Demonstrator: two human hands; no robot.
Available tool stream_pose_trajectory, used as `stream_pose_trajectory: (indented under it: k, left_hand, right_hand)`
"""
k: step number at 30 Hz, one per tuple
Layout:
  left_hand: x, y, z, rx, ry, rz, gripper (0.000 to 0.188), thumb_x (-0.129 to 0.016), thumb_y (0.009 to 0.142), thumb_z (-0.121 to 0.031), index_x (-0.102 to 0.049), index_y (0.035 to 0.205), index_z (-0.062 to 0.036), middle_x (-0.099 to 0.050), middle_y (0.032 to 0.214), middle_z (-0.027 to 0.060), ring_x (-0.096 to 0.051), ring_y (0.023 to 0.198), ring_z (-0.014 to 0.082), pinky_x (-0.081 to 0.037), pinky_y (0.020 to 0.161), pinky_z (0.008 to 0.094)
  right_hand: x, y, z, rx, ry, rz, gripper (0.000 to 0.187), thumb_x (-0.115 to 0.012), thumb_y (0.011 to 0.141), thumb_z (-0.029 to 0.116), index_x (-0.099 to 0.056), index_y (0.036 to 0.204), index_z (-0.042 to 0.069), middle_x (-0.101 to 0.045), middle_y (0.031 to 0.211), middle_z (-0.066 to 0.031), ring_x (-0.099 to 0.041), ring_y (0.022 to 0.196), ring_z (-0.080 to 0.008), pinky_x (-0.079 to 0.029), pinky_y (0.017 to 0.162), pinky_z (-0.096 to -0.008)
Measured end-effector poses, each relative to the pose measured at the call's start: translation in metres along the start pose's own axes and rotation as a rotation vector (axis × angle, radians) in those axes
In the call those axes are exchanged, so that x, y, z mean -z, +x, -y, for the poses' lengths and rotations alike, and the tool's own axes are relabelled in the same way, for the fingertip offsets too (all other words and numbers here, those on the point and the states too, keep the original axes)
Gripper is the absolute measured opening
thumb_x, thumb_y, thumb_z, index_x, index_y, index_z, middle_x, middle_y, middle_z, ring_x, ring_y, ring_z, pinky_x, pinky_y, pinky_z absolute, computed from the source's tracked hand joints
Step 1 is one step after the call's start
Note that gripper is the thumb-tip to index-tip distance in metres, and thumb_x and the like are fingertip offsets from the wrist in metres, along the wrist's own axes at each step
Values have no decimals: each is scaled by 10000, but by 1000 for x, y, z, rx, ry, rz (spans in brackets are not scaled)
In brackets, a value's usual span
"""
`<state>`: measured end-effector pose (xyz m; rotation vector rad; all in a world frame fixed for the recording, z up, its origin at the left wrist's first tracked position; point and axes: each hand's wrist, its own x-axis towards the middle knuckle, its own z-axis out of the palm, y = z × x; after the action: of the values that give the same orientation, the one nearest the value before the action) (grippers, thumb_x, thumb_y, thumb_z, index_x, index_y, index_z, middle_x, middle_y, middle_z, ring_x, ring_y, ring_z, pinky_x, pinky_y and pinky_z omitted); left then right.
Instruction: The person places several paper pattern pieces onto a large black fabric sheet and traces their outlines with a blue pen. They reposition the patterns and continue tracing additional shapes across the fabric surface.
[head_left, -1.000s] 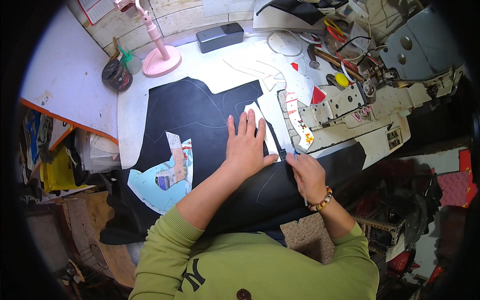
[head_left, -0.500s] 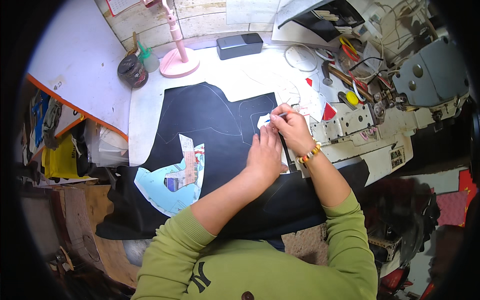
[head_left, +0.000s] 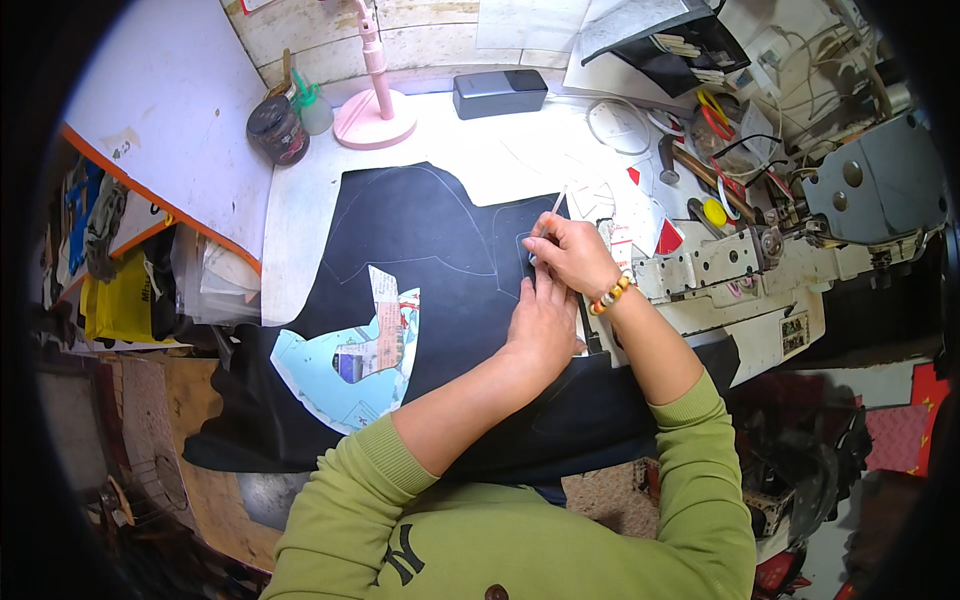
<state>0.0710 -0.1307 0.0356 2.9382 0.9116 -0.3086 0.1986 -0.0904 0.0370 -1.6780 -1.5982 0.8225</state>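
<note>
A large sheet of black material lies on the white table, marked with thin white outlines. My left hand presses flat on a dark pattern piece laid over the sheet. My right hand is shut on a thin white marking pen, its tip at the pattern piece's upper edge. A beaded bracelet sits on my right wrist. A light-blue paper pattern with a cut-out lies on the sheet at the lower left.
A grey sewing machine stands to the right. A pink lamp base, a dark jar, a green bottle and a black box stand at the back. Tools and cables crowd the back right. Bags hang at left.
My right hand has moved from the sheet's near right edge up to the pattern piece's top, holding the pen. My left hand has stayed pressed flat on the pattern piece.
</note>
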Motion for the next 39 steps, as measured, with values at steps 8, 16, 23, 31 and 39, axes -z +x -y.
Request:
stream_pose_trajectory:
  k: [8, 16, 23, 31, 39]
  left_hand:
    - [1, 0, 1, -6, 2, 5, 919, -576, 882, -633, -391, 1450, 65, -353, 1514, 263, -231, 1467, 431, -309, 1151, 465]
    - [-1, 0, 1, -5, 7, -19, 925, -579, 879, -636, -388, 1453, 65, -348, 1522, 261, -249, 1463, 425, -327, 1143, 464]
    - [-3, 2, 2, -5, -5, 0, 930, -581, 880, -632, -373, 1461, 63, -333, 1541, 249, -256, 1465, 404, -334, 1139, 466]
    - [0, 2, 1, 3, 3, 5, 965, -589, 867, -645, -346, 1472, 67, -323, 1539, 271, -269, 1460, 399, -333, 1138, 467]
    - [5, 3, 2, 7, 22, 49, 1002, -586, 862, -655, -305, 1494, 71, -309, 1548, 273, -287, 1454, 379, -332, 1129, 456]
  right_hand:
    - [0, 1, -3, -25, 9, 5, 208, -679, 897, 232, -640, 877, 29, -659, 668, -107, -645, 611, -236, -502, 606, -347]
    - [1, 4, 3, 90, -185, -30, 172, -672, 901, 214, -637, 877, 47, -659, 701, -132, -653, 648, -291, -508, 614, -373]
    - [3, 8, 2, 43, -187, -86, 163, -670, 906, 197, -631, 882, 41, -659, 719, -151, -652, 664, -315, -512, 629, -391]
    - [0, 9, -8, 94, -157, -158, 138, -661, 931, 152, -627, 893, 23, -615, 612, -75, -590, 548, -126, -472, 536, -294]
    - [0, 10, -17, 11, -7, -152, 120, -644, 942, 112, -621, 873, 17, -619, 617, -34, -574, 543, -81, -472, 529, -255]
